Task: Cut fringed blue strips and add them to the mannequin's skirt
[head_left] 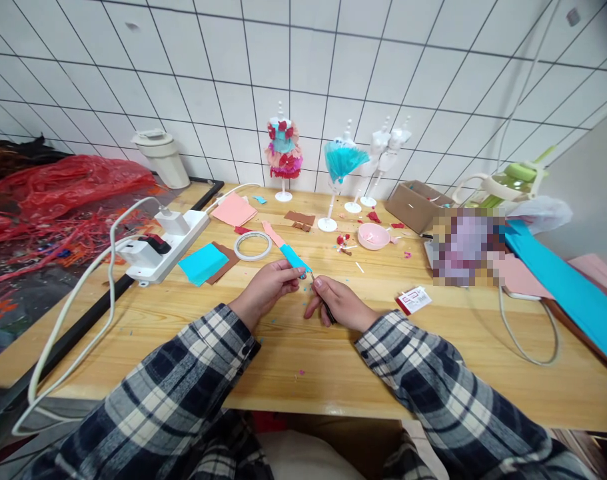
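Observation:
My left hand [276, 285] pinches a narrow blue strip of paper [294, 257] over the middle of the table. My right hand [340, 303] is closed around small dark-handled scissors [328, 311], whose tips meet the strip's right end. Just beyond the strip lies a pink strip [272, 235]. A roll of white tape [253, 246] rests to the left, next to blue paper squares [203, 263] on brown ones. Tiny blue scraps are scattered under and around my hands.
A white power strip [170, 250] with cables is at the left. Behind stand a dressed mannequin [284, 150], one in blue [344, 160] and two bare ones. A pink bowl [374, 236], cardboard box [417, 205] and small card [414, 301] are on the right.

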The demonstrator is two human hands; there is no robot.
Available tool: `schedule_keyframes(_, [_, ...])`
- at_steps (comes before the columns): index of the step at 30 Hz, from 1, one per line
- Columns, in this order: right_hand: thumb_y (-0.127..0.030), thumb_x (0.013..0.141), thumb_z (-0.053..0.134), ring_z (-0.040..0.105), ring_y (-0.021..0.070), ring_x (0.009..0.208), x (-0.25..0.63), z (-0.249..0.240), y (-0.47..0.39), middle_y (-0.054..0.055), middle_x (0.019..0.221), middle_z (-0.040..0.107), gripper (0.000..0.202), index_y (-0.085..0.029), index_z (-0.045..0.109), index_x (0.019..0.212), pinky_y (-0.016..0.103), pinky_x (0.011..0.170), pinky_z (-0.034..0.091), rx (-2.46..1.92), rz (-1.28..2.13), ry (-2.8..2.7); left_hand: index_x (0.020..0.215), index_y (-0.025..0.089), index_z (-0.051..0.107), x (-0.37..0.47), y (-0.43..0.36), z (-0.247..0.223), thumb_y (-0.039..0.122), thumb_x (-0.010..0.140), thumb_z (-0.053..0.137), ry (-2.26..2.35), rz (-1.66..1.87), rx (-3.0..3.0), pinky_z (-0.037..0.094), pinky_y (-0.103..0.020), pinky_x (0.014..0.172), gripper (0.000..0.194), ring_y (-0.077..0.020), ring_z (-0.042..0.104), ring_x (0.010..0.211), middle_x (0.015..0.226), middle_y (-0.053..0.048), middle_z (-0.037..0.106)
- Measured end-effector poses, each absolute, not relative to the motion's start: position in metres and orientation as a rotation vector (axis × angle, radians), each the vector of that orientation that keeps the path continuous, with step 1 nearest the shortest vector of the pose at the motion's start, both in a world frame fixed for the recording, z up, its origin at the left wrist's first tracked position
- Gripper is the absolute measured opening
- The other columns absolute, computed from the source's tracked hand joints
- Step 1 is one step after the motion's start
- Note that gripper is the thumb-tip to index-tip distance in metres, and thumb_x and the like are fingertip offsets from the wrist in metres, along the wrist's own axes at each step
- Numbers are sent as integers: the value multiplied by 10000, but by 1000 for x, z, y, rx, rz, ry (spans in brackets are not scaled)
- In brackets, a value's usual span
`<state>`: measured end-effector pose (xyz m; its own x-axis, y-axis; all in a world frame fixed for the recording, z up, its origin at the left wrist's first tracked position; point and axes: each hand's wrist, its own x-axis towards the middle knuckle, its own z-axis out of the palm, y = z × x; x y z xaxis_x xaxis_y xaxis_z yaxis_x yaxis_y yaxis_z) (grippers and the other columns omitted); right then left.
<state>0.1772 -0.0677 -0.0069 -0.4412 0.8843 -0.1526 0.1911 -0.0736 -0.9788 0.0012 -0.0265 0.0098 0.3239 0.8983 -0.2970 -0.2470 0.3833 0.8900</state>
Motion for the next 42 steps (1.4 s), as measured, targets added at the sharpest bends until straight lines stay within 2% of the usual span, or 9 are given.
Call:
schedule_keyframes(6, [-637,944,279,496,88,354,177,-9,-67,21,731,727,428,-230,391,873,205,360,362,-1187,1485,-1674,779,114,671,3,-28,10,248,611,830,935,881,878,432,-216,615,268,-72,524,591,726,-14,631])
schedule_keyframes(11, [-658,932,280,467,86,363,176,-7,-66,-47,563,604,445,-230,380,858,197,375,345,-1188,1530,-1592,775,118,669,4,-29,12,253,602,834,950,883,890,436,-225,627,275,-75,521,593,722,-9,626])
schedule_keyframes(16, [-668,919,312,471,83,386,175,-7,-67,-49,590,590,448,-229,375,857,202,393,348,-1175,1534,-1615,780,124,673,4,-28,11,251,597,839,947,881,885,426,-213,615,277,-70,519,592,716,-1,623])
schedule_keyframes(19, [-640,942,254,460,86,388,175,-5,-68,-48,594,574,444,-225,389,859,212,400,347,-1164,1566,-1555,768,126,671,4,-28,11,252,604,838,945,888,874,425,-208,612,265,-66,517,590,703,6,616])
schedule_keyframes(21, [-612,953,241,469,89,390,175,-4,-68,-39,616,592,427,-223,392,863,217,406,350,-1155,1603,-1527,764,126,671,3,-28,10,252,605,839,942,894,863,426,-207,609,263,-65,515,588,704,6,617])
schedule_keyframes(26, [-586,934,381,518,82,415,177,-2,-66,-15,703,661,366,-222,392,897,202,418,355,-1133,1593,-1633,768,121,671,3,-29,11,259,606,840,920,916,838,426,-201,602,271,-63,512,585,711,1,619])
schedule_keyframes(42, [-512,976,334,525,76,395,176,-5,-67,-16,698,676,296,-226,403,946,181,392,359,-1206,1449,-1714,776,126,679,5,-30,9,287,629,827,915,891,930,410,-214,623,263,-70,500,600,720,-5,628])
